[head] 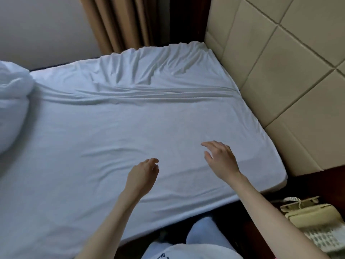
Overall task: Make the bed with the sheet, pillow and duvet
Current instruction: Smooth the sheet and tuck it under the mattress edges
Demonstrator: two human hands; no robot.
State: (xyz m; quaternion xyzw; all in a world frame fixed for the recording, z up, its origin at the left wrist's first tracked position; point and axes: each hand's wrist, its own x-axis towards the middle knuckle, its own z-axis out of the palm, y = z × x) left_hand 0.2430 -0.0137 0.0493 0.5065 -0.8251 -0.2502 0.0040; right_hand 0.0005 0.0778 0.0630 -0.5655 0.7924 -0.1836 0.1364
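**Smoothing the fitted sheet at the head of the bed**

Both hands hover over the white sheet, holding nothing. The left hand has its fingers loosely curled; the right hand has its fingers spread and relaxed. Beyond the fingertips, a band of creases runs across the sheet, with bunched folds further on, toward the curtain. A bundle of white bedding, pillow or duvet, lies well left of the left fingers. The padded headboard stands right of the right fingers. Best practice, judged from this: flatten the palms, sweep outward toward the creases, then tuck the slack.
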